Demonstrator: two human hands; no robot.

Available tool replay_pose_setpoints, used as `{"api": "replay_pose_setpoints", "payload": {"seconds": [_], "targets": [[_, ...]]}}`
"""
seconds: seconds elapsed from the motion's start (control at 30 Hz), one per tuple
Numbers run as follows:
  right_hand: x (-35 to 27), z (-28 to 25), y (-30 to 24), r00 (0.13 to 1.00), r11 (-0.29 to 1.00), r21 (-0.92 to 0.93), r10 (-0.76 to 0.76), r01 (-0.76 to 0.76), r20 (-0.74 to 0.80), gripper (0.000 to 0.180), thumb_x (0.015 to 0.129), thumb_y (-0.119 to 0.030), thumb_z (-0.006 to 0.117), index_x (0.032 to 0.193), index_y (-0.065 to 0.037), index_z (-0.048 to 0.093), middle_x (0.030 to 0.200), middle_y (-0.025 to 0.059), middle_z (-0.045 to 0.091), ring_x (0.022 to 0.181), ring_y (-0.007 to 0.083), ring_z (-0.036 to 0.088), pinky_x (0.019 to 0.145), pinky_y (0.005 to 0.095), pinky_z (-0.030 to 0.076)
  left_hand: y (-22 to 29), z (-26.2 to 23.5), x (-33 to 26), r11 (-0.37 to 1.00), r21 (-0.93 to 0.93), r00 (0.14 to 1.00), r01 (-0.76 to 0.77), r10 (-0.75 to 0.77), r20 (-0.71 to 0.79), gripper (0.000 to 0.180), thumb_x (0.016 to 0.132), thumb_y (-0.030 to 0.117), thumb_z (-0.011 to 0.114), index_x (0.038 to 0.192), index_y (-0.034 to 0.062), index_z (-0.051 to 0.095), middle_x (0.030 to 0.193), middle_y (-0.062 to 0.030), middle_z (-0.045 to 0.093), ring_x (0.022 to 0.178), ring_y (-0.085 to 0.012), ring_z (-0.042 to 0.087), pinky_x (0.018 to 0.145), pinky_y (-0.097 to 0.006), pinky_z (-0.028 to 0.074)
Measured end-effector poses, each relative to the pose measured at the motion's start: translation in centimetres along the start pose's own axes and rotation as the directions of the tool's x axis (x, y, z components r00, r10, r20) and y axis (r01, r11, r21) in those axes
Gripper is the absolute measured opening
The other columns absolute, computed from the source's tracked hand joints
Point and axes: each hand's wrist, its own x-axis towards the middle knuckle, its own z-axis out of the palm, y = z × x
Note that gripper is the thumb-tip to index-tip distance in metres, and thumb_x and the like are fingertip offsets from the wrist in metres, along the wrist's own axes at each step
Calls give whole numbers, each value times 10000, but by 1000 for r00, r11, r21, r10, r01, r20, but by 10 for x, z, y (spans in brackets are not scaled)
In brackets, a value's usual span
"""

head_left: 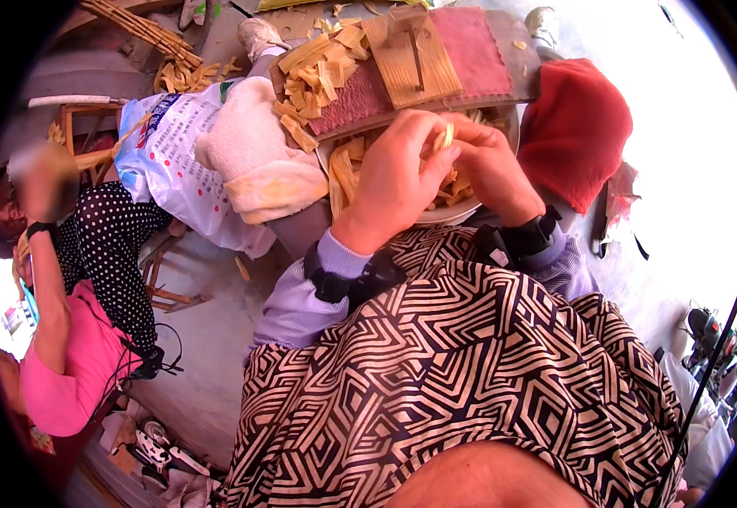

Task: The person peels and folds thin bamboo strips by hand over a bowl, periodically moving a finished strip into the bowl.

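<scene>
Nearest the camera, a black-and-cream patterned garment (462,364) is seen. Beyond it, a pale yellow strip (445,136) is pinched between thumb and fingers of the left hand (396,173); it is met by the curled fingers of the right hand (495,165), whose grip cannot be told. The strip is held above a basin (451,215) filled with loose strips (348,169). Farther out, a red-padded board (478,51) is topped by a slotted wooden block (398,55) and piled strips (326,72).

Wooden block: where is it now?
Head view, top, just right of centre: the wooden block sits on the red-covered board, right of the piled strips, beyond the left hand.
</scene>
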Motion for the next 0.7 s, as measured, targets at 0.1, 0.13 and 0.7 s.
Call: {"api": "replay_pose_setpoints", "payload": {"seconds": [0.1, 0.13, 0.7], "targets": [[-2, 8, -8, 944, 818, -518, -324, 250, -56, 96, 822, -21, 620, 891, 21, 672, 1032, 28, 572, 942, 137, 564, 828, 249, 449, 1, 8, 9, 994, 52, 995, 94, -92, -48, 136, 845, 88, 615, 921, 5, 538, 878, -167, 580, 769, -340, 590, 681, -368, 473], [-2, 9, -11, 896, 654, -691, -443, 306, -22, 91, 803, -2, 624, 876, 30, 669, 1021, 33, 562, 933, 137, 561, 820, 247, 449, -1, 10, 11, 991, 112, 995, 73, -65, -70, 136, 851, 94, 611, 925, 5, 540, 850, -157, 575, 742, -319, 591, 660, -364, 471], [-3, -15, -38, 854, 480, -780, -503, 401, 130, 412, 751, -57, 734, 1139, -29, 599, 1128, 86, 602, 1006, 206, 590, 881, 327, 473, -22, -24, -36, 966, 16, 966, 256, -257, 39, 145, 941, 121, 550, 967, -16, 590, 704, -40, 532, 648, -96, 471, 585, -262, 416]]}}
